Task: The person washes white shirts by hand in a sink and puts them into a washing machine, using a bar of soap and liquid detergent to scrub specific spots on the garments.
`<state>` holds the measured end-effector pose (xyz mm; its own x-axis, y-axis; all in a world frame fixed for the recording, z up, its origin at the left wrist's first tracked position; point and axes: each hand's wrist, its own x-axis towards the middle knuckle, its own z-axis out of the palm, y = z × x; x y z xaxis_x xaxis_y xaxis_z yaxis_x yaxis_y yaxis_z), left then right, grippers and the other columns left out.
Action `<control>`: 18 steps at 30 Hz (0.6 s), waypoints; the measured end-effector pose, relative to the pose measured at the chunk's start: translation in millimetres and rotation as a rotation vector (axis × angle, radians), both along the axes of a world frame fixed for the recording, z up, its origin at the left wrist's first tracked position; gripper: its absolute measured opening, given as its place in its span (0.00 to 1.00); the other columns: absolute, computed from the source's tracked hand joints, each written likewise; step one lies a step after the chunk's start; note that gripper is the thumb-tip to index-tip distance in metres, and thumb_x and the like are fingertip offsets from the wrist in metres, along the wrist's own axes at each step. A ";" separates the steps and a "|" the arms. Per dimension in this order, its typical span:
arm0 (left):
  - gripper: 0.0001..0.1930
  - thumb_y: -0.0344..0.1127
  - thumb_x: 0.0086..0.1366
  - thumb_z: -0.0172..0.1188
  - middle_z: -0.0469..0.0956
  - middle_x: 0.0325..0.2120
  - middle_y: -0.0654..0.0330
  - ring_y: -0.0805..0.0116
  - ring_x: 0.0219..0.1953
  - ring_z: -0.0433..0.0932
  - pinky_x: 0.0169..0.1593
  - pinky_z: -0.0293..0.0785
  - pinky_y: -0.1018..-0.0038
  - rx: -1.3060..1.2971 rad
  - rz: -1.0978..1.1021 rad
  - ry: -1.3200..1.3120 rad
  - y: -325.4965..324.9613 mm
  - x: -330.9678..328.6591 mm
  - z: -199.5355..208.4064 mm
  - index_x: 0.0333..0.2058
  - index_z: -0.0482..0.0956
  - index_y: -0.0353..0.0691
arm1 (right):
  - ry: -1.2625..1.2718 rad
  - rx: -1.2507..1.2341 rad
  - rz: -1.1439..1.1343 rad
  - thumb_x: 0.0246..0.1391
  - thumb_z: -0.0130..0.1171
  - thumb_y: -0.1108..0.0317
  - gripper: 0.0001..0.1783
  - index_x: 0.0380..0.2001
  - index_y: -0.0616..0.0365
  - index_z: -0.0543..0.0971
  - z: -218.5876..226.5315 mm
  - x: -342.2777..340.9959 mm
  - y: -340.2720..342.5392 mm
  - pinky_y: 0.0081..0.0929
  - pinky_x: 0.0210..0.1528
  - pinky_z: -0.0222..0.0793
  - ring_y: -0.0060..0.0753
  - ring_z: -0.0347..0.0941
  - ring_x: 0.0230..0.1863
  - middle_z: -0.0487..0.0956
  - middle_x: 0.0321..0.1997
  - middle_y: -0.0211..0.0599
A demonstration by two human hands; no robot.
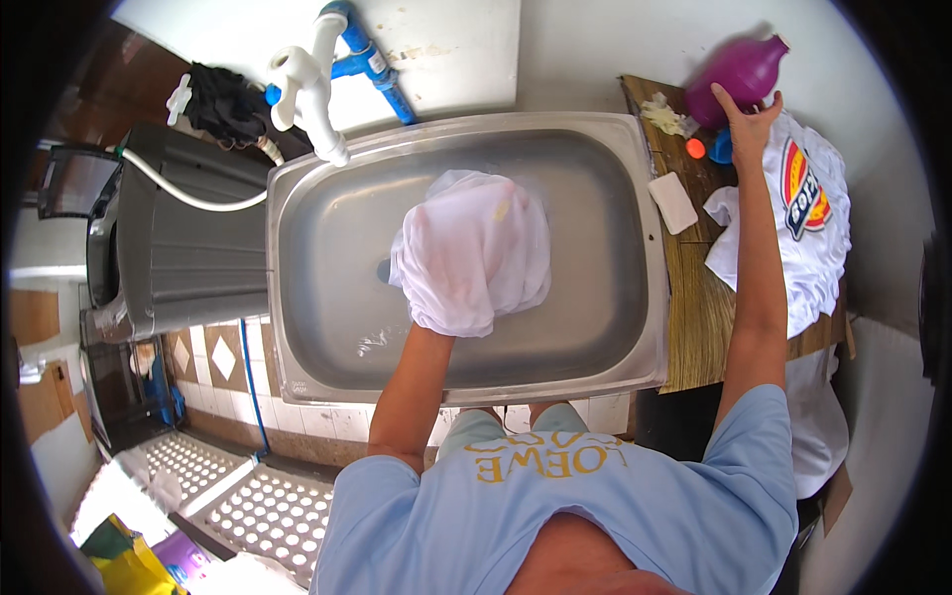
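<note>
A white cloth [474, 253], wet-looking and bunched, is draped over my left hand inside the steel sink [595, 342]. The fabric covers that hand from the wrist on, so its fingers are hidden. A small yellowish patch [501, 210] marks the cloth's upper side. Out to the far right, my right hand [751, 127] has its thumb and fingers around a purple bottle [739, 74], which leans with its narrow neck toward the upper right. Close by that hand lie a blue cap [720, 147] and a small orange round piece [695, 149].
A white faucet [315, 104] reaches over the sink's far left corner. On the wooden side table [694, 337] rest a white bar [673, 203], a crumpled pale scrap [662, 114] and a white printed shirt [818, 248]. A dark grey ribbed bin-like body [193, 233] stands left of the sink.
</note>
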<state>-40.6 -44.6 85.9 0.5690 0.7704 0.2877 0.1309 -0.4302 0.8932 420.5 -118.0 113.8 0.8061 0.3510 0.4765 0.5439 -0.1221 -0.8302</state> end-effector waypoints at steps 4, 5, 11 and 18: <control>0.24 0.42 0.58 0.61 0.74 0.47 0.60 0.64 0.53 0.69 0.59 0.62 0.69 -0.058 0.047 -0.061 0.7 1.7 3.3 0.52 0.69 0.43 | -0.033 0.071 0.049 0.28 0.79 0.59 0.67 0.62 0.68 0.43 -5.5 7.8 11.6 0.31 0.58 0.62 0.41 0.63 0.56 0.62 0.57 0.53; 0.24 0.42 0.58 0.61 0.74 0.47 0.60 0.64 0.53 0.69 0.59 0.61 0.69 -0.094 0.049 -0.094 0.5 2.7 3.5 0.53 0.69 0.43 | -0.081 0.055 0.033 0.27 0.79 0.59 0.66 0.61 0.67 0.44 -6.1 8.6 12.3 0.31 0.58 0.62 0.40 0.63 0.56 0.62 0.56 0.52; 0.25 0.38 0.56 0.63 0.71 0.48 0.59 0.62 0.50 0.69 0.54 0.65 0.72 0.114 0.143 0.150 4.3 2.8 9.3 0.52 0.68 0.42 | -0.129 0.069 -0.009 0.26 0.79 0.61 0.59 0.58 0.65 0.52 -10.5 12.8 22.3 0.31 0.56 0.62 0.38 0.63 0.55 0.62 0.55 0.46; 0.25 0.37 0.55 0.63 0.70 0.49 0.60 0.62 0.50 0.68 0.56 0.63 0.71 0.163 0.198 0.233 11.4 -14.0 -12.4 0.52 0.68 0.42 | -0.079 0.258 0.092 0.30 0.77 0.71 0.47 0.52 0.65 0.59 16.6 -21.2 22.9 0.31 0.56 0.64 0.35 0.68 0.51 0.68 0.51 0.44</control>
<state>-54.6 -33.2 73.5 0.4778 0.8272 0.2957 0.4187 -0.5103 0.7512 399.3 -95.1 130.5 0.7334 0.2795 0.6196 0.6071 0.1406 -0.7821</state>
